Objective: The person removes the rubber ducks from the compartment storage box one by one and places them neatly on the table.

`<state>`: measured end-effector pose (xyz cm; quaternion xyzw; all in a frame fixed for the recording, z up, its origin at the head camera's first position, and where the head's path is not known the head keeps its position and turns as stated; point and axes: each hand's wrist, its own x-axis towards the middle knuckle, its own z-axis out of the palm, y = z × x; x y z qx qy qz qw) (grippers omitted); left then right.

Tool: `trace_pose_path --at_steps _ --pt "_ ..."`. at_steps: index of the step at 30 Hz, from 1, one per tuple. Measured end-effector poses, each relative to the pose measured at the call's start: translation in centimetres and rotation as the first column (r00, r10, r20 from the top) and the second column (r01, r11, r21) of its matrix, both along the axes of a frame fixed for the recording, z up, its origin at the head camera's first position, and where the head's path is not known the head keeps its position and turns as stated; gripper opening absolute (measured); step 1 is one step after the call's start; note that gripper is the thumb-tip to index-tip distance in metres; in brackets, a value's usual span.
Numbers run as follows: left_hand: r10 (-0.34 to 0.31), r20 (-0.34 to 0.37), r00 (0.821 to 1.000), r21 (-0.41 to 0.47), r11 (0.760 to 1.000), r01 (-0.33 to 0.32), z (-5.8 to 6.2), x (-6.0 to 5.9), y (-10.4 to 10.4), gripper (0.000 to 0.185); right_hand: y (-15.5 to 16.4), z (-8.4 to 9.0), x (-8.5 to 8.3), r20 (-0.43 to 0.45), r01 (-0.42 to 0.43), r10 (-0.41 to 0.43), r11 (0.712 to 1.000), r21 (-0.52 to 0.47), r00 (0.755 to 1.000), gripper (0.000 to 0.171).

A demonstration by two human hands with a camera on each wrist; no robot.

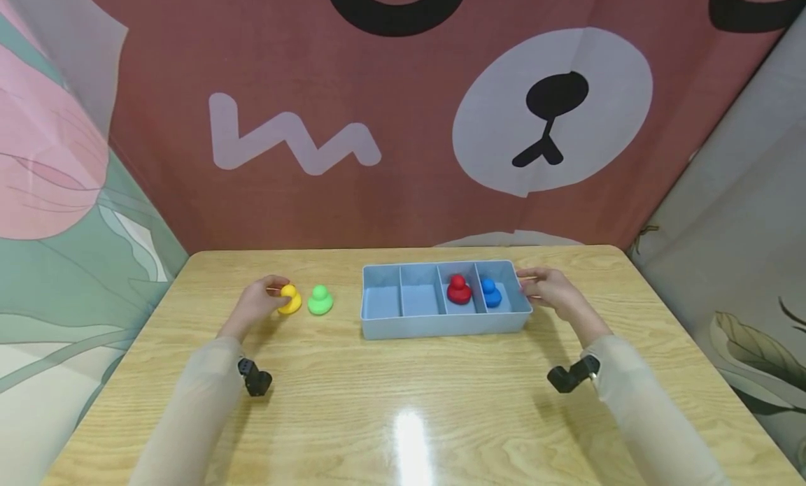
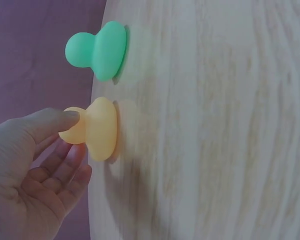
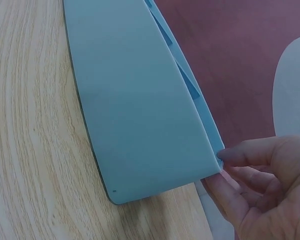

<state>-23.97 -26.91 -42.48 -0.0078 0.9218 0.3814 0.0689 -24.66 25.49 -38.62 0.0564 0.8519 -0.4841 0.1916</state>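
My left hand [image 1: 277, 297] pinches the head of a yellow toy duck [image 1: 290, 299] that stands on the wooden table [image 1: 403, 402]. In the left wrist view the thumb [image 2: 60, 120] lies on the yellow duck [image 2: 100, 130] and the fingers sit under its head. A green duck [image 1: 320, 300] stands just right of it, untouched; it is the green duck [image 2: 102, 50] beyond the yellow one. A light blue divided tray [image 1: 441, 325] holds a red duck [image 1: 459, 289] in its third compartment and a blue duck [image 1: 490, 292] in the rightmost. My right hand [image 1: 529, 283] rests against the tray's right end, its thumb [image 3: 240, 150] at the corner of the tray [image 3: 130, 100].
A reddish cloth backdrop with a bear face [image 1: 548, 108] hangs right behind the table's far edge. Patterned cloth walls close in on both sides. Black wrist mounts [image 1: 255, 377] [image 1: 569, 375] sit on both sleeves above the near half of the table.
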Motion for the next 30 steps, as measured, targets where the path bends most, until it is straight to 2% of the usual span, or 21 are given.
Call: trace_pose_path --at_steps 7,10,14,19,24,30 --pt "-0.005 -0.034 0.999 -0.013 1.0 0.005 1.1 0.1 0.2 0.052 -0.1 -0.2 0.0 -0.008 0.019 -0.019 1.0 0.018 1.0 0.051" --pt "0.005 -0.052 0.999 -0.024 1.0 -0.007 1.6 -0.2 0.7 0.051 -0.2 -0.2 -0.1 -0.018 0.027 -0.026 0.999 0.034 0.999 0.051" --pt "-0.01 -0.081 0.997 -0.004 1.0 0.009 2.4 -0.7 2.0 0.049 -0.3 -0.1 -0.2 -0.033 0.038 -0.036 0.998 0.05 0.999 0.049" --pt "-0.038 -0.116 0.993 0.052 0.998 0.044 3.0 -1.6 4.1 0.047 -0.6 -0.3 -0.2 -0.058 0.068 -0.064 0.995 0.071 0.996 0.047" --pt "-0.086 -0.156 0.984 0.052 0.994 0.095 4.2 -1.9 6.8 0.045 -0.9 -0.4 -0.2 -0.108 0.096 -0.087 0.992 0.087 0.99 0.046" --pt "-0.161 -0.155 0.975 0.066 0.983 0.173 5.3 -2.1 10.3 0.043 -1.1 -0.5 -0.2 -0.127 0.121 -0.109 0.989 0.089 0.986 0.046"
